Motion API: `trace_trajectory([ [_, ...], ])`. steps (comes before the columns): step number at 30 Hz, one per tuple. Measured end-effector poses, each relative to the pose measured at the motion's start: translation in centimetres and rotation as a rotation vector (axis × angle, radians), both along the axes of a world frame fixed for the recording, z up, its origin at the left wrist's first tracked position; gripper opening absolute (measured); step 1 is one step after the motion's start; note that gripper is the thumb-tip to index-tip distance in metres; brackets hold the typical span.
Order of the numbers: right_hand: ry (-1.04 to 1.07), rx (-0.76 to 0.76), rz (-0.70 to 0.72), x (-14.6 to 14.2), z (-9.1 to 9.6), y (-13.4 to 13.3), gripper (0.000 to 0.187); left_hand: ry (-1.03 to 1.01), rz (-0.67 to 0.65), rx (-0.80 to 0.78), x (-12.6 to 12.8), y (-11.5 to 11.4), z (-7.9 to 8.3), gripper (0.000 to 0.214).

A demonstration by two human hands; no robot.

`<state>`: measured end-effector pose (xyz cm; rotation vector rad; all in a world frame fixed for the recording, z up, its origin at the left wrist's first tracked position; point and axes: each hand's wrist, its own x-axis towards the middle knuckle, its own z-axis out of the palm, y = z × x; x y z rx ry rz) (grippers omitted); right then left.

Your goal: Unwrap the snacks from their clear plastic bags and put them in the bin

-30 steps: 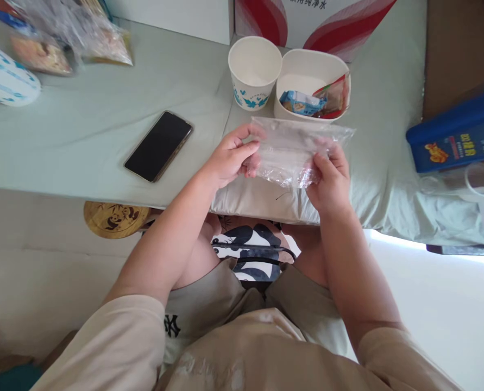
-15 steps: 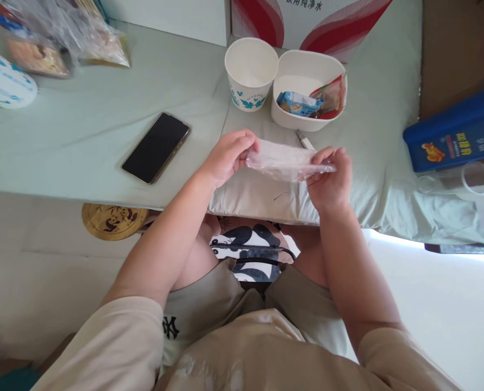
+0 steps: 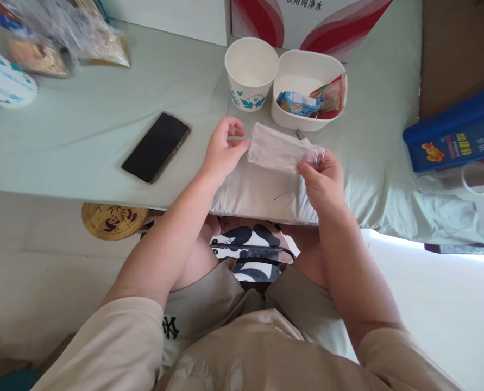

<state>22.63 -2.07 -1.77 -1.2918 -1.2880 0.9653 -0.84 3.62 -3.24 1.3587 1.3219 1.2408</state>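
Folded plastic bag [image 3: 277,155] is above the cushion [image 3: 258,198], just in front of the bowl [image 3: 289,120]. Right hand [image 3: 323,182] pinches its right end, fingers closed on film. Left hand [image 3: 222,151] is loose, fingers apart, thumb beside the left edge. Risk: only 1 grip point, so the slick film may spring unfolded or slip out.

Soft, even daylight fills the frame, with faint shadows. A glaring white strip burns at the lower right. The edges bow outward, and the upper left corner blurs slightly.
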Motion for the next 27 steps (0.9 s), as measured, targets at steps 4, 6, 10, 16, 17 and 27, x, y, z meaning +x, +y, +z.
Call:
trace_trajectory([
  [4,-0.111,0.041,-0.108,-0.2,0.6,-0.3,0.019,0.016,-0.043,0.026,0.1,-0.3,0.4,0.02],
  [6,-0.192,0.088,-0.119,-0.6,0.8,-0.6,0.021,-0.013,-0.191,-0.03,0.8,-1.0,0.7,0.022],
  [10,-0.289,0.178,0.023,-1.8,0.9,-1.3,0.026,-0.133,-0.459,-0.072,2.4,-2.4,1.3,0.05],
  [16,-0.222,0.109,0.146,-3.0,1.0,-1.9,0.03,-0.155,-0.544,-0.055,3.0,-2.8,2.9,0.061],
  [17,-0.204,0.091,0.098,-3.0,1.0,-1.8,0.03,-0.152,-0.537,-0.065,2.9,-2.9,3.2,0.059],
  [27,0.006,-0.062,0.099,-3.2,1.2,-0.6,0.032,-0.208,-0.329,-0.164,2.9,-2.9,2.9,0.045],
])
